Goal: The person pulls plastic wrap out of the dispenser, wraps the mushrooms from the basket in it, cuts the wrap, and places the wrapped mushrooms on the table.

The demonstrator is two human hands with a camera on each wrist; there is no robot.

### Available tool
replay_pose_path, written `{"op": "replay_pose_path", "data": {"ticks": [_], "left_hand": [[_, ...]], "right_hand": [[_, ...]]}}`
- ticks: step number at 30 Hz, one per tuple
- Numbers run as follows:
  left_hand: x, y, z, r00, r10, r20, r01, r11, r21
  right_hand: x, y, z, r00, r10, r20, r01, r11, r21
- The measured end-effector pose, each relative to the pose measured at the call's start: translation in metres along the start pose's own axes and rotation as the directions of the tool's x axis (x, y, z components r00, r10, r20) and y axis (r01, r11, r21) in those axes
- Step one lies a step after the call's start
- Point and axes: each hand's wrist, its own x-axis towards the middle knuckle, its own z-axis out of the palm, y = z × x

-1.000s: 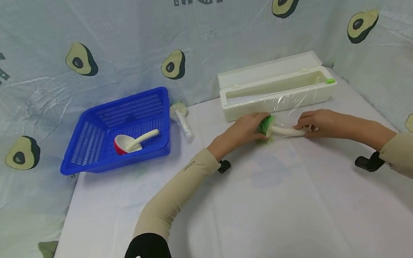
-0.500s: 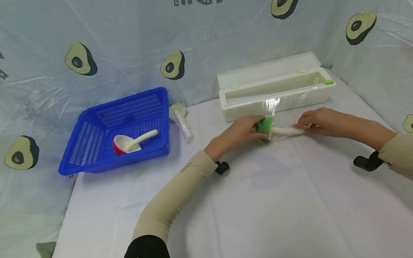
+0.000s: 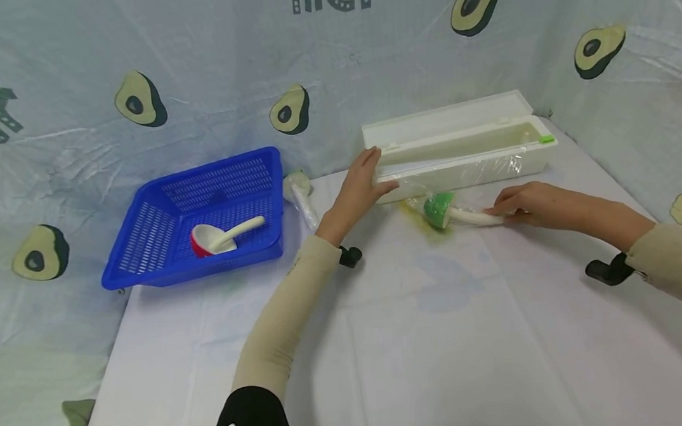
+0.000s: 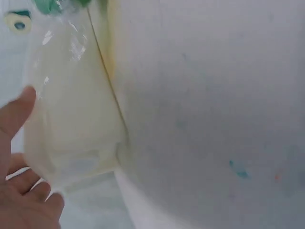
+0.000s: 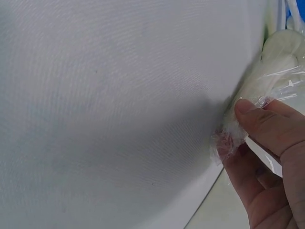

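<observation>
A ladle with a green bowl and white handle lies on the table before the long white cling film box, wrapped in clear film. My right hand pinches its handle end; in the right wrist view, thumb and fingers grip the bunched film there. My left hand is off the ladle, fingers spread at the box's left end, which it overlaps in the head view. In the left wrist view, clear film stretches over the box side, and the left hand holds nothing. The box lid is up.
A blue basket on the left holds a red and white ladle. Beside it lies another film-wrapped ladle. The box and basket stand near the back wall sheet. A yellow stain marks the white tablecloth.
My left hand has let go of the green bowl and moved up and left to the box's left end. Film that stood up from the ladle now lies lower. The right hand keeps its grip.
</observation>
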Motion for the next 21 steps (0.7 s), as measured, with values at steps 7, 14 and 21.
{"op": "replay_pose_path", "data": {"ticks": [7, 14, 21], "left_hand": [[0.006, -0.01, 0.011, 0.998, -0.066, -0.007, 0.066, 0.997, -0.048], [0.004, -0.009, 0.013, 0.992, -0.094, -0.082, 0.088, 0.994, -0.071], [0.004, -0.01, 0.012, 0.985, -0.099, -0.141, 0.091, 0.994, -0.063]], "right_hand": [[0.004, -0.003, -0.009, 0.985, 0.106, 0.134, -0.111, 0.993, 0.032], [0.008, 0.001, -0.02, 0.983, 0.055, 0.176, -0.061, 0.998, 0.029], [0.009, 0.0, -0.018, 0.984, 0.075, 0.161, -0.084, 0.995, 0.053]]}}
